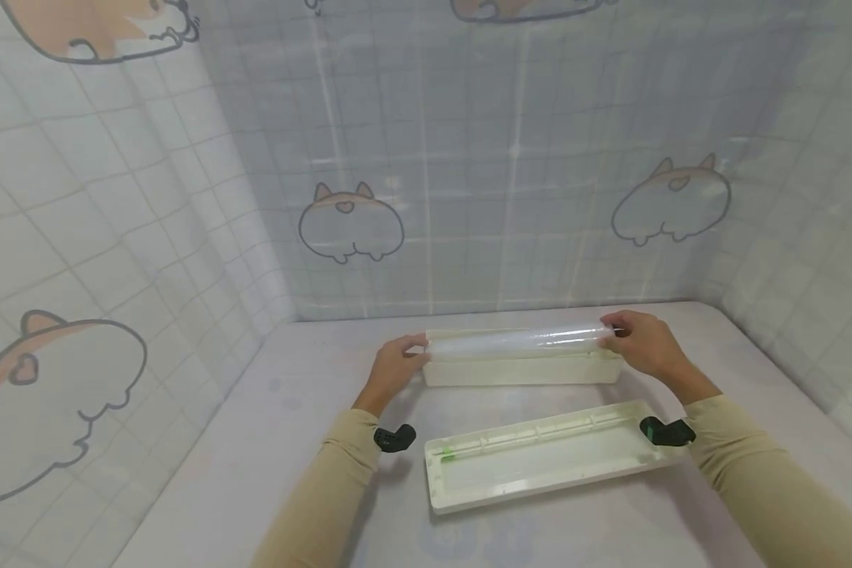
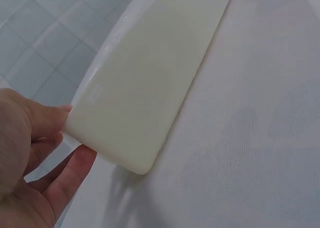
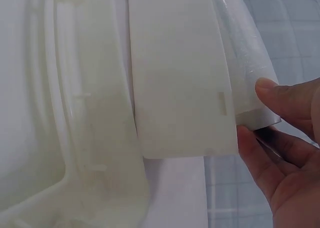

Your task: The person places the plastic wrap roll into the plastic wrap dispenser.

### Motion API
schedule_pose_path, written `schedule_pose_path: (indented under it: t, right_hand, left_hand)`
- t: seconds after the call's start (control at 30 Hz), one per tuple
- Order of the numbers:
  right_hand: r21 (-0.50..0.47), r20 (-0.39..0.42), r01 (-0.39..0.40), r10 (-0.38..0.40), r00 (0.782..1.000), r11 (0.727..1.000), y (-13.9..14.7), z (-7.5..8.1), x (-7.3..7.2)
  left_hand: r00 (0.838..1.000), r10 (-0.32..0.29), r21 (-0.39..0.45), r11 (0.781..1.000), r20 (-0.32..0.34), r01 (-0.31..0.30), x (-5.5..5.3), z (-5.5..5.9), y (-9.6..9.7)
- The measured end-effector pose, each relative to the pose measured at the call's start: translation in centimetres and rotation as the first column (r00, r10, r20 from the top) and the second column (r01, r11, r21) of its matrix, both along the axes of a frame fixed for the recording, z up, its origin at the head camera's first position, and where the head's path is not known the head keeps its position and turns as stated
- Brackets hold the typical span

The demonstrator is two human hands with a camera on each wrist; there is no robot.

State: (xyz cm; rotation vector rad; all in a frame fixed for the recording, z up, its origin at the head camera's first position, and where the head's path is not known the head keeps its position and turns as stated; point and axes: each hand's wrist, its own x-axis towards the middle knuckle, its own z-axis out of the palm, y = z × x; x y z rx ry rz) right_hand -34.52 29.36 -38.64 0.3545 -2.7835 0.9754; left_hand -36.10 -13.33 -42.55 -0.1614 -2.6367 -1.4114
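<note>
The roll [image 1: 518,341] is a long, glossy cylinder of clear film, wrinkled in places and streaked with light. The box [image 1: 521,373] is cream plastic, narrow and smooth-walled; the lid [image 1: 539,461], of similar plastic, is a shallow tray with raised rims, a lengthwise rail and a small green piece [image 1: 447,455] near its left end. The surface [image 1: 312,394] has a pale cloth covering whose weave shows in the left wrist view.

That view also shows the box's rounded lower corner and a small rectangular mark by its upper edge beside the left hand [image 1: 395,363]. The right wrist view shows a similar mark near the right hand [image 1: 646,343] and the roll's pale end rim, while the head view alone takes in the whole lid.

The roll spans between the two hands, along the box's open top, its right end raised slightly above the wall. The right hand pinches that end, thumb on top and fingers underneath. The left hand, thumb and fingers parted and slightly bent, touches the box's left end; whether it also grips the roll I cannot tell. The lid lies nearer the person than both hands.
</note>
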Motion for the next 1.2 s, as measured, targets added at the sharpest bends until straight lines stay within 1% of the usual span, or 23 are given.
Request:
schedule_pose_path:
  t: [0.13,0.23,0.43,0.53,0.7,0.83,1.0,1.2]
  right_hand:
    - [0.006,-0.01,-0.009,0.009,1.0,1.0,0.0,0.1,-0.1]
    - [0.02,-0.017,-0.014,0.014,1.0,1.0,0.0,-0.1,0.1]
    - [0.012,-0.022,-0.026,0.026,0.999,1.0,0.0,-0.6,0.3]
    - [0.014,-0.02,-0.031,0.031,0.999,0.999,0.1,-0.8,0.3]
    - [0.026,-0.011,-0.022,0.022,1.0,0.999,0.3,-1.0,0.2]
    - [0.031,-0.013,-0.017,0.017,1.0,0.999,0.4,-1.0,0.1]
    - [0.016,-0.037,0.003,-0.003,0.999,1.0,0.6,-0.9,0.2]
    - [-0.008,-0.021,0.019,-0.019,1.0,1.0,0.5,-0.7,0.4]
  left_hand:
    - [1.0,-0.012,-0.013,1.0,-0.015,0.012,0.0,0.0,0.0]
    - [1.0,-0.019,-0.021,1.0,-0.009,0.018,0.2,-0.1,0.1]
    - [1.0,0.003,0.002,1.0,0.005,-0.003,0.7,-0.5,0.2]
    - [1.0,0.016,0.014,1.0,0.0,-0.016,0.9,-0.6,0.2]
    - [0.999,0.03,0.027,0.999,-0.013,-0.029,1.1,-0.6,0.4]
    - [0.999,0.034,0.024,0.999,-0.006,-0.034,1.2,-0.5,0.5]
    - [0.999,0.04,0.013,0.999,-0.012,-0.039,1.4,-0.4,0.6]
    - [0.999,0.036,-0.004,0.999,-0.032,-0.036,1.7,-0.4,0.7]
